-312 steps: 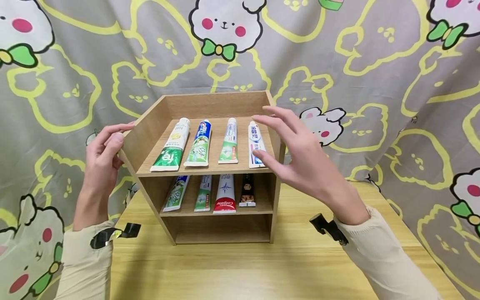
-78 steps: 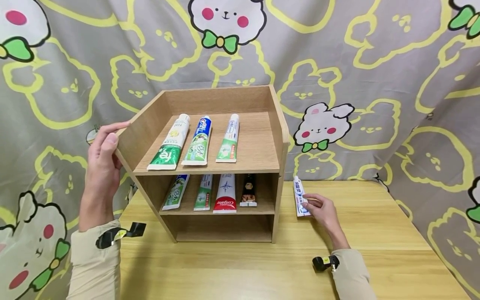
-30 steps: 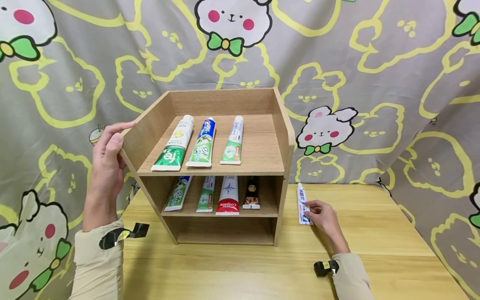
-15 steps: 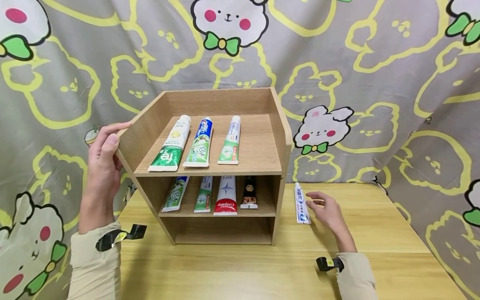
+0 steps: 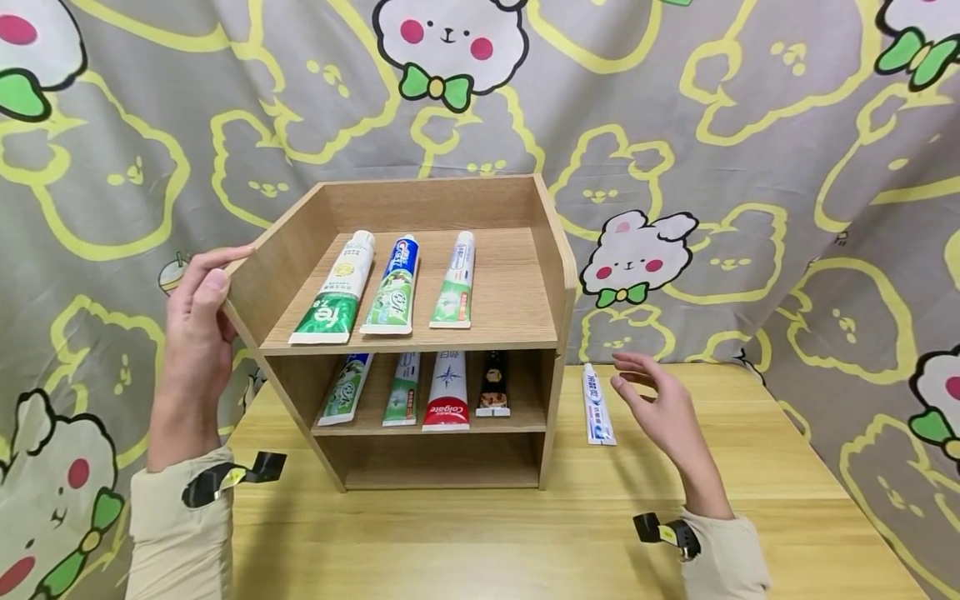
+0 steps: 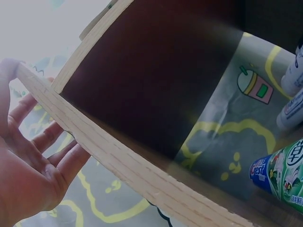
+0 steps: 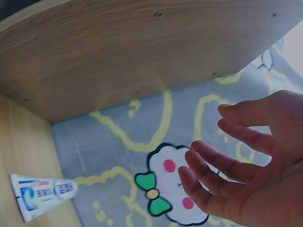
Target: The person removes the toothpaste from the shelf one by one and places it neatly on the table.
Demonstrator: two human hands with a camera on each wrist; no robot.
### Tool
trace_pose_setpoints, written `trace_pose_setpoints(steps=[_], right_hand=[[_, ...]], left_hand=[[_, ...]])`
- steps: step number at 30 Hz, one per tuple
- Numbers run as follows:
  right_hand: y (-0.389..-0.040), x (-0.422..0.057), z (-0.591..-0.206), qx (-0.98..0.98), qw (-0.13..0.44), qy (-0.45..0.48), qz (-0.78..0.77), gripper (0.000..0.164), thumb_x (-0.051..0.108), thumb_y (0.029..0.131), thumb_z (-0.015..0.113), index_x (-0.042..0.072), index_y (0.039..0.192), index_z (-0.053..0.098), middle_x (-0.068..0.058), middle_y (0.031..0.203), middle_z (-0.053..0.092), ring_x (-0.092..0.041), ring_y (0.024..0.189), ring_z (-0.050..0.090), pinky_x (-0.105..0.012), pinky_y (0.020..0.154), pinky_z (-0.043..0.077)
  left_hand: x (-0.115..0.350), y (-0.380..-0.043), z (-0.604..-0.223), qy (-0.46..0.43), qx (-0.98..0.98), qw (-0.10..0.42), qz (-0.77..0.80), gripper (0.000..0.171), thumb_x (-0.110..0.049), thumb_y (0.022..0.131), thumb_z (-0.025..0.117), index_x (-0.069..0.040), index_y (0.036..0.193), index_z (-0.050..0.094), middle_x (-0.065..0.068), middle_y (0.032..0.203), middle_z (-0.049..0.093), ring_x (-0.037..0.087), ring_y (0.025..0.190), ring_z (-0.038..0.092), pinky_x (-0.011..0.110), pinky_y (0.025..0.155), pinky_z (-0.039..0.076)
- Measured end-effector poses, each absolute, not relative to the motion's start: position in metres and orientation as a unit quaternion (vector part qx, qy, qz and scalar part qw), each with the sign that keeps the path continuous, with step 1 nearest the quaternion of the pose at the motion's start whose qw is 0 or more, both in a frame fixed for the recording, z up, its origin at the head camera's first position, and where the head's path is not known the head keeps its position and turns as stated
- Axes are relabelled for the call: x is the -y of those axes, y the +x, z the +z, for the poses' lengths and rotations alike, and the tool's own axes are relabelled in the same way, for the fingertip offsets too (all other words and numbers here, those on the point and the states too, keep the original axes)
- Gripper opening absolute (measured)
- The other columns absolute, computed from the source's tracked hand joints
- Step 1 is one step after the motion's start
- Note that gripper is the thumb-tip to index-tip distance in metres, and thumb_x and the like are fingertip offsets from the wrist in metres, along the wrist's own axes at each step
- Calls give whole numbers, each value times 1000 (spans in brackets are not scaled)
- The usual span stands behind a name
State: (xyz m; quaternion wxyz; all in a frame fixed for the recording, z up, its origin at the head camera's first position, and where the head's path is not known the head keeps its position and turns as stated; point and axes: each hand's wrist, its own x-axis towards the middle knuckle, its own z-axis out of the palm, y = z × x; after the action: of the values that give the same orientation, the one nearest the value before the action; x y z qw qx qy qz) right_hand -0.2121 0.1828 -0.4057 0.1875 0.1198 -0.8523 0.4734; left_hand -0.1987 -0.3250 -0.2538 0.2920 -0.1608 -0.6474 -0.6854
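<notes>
A small wooden shelf (image 5: 408,343) stands on the table. My left hand (image 5: 197,350) holds its left side panel by the front edge; in the left wrist view the thumb and fingers (image 6: 71,161) lie against that edge. To the shelf's right, a white and blue toothpaste tube (image 5: 597,406) lies flat on the table. My right hand (image 5: 663,408) hovers just right of that tube, apart from it, fingers relaxed and holding nothing. On the top board lie a white-green tube (image 5: 335,287), a blue-green Crest tube (image 5: 395,287) and a slimmer white-green tube (image 5: 454,283).
The middle board carries several more tubes, among them a red and white Colgate tube (image 5: 447,392) and a black tube (image 5: 493,387). The shelf's right side panel (image 5: 558,275) stands between the top tubes and my right hand. A patterned curtain (image 5: 480,125) hangs behind the wooden table (image 5: 450,542).
The white and blue tube went from the top board's right end to the table. My right hand has since let go of it and lifted slightly away. My left hand stays on the panel.
</notes>
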Motion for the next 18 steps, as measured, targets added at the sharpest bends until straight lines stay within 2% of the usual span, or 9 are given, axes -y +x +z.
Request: trace_pose_setpoints(steps=[3, 5, 13, 18], right_hand=[[-203, -181, -393, 846, 203, 126, 477, 35, 14, 102, 65, 8, 136, 63, -14, 128, 68, -32, 114, 65, -15, 83, 50], [-199, -180, -388, 841, 211, 127, 482, 35, 14, 101, 66, 10, 136, 63, -11, 128, 68, -29, 114, 64, -10, 83, 48], [-181, -172, -365, 816, 245, 135, 506, 40, 13, 103, 63, 12, 142, 59, -6, 128, 66, -9, 114, 60, -12, 89, 49], [-165, -167, -352, 787, 277, 166, 526, 47, -2, 96, 67, 10, 141, 60, -8, 129, 65, -15, 114, 63, -15, 92, 49]], left_hand=[[324, -199, -253, -164, 644, 290, -689, 40, -22, 100, 51, -2, 132, 64, 16, 131, 49, 31, 108, 49, 34, 76, 48], [324, -199, -253, -165, 643, 288, -690, 40, -22, 100, 52, -2, 133, 64, 16, 130, 49, 31, 108, 49, 34, 76, 48], [325, -198, -255, -156, 648, 292, -687, 41, -23, 100, 52, -3, 133, 64, 16, 132, 49, 31, 109, 49, 35, 78, 47], [325, -199, -255, -159, 646, 290, -688, 40, -23, 101, 51, -2, 133, 64, 16, 130, 50, 31, 108, 50, 34, 77, 48]])
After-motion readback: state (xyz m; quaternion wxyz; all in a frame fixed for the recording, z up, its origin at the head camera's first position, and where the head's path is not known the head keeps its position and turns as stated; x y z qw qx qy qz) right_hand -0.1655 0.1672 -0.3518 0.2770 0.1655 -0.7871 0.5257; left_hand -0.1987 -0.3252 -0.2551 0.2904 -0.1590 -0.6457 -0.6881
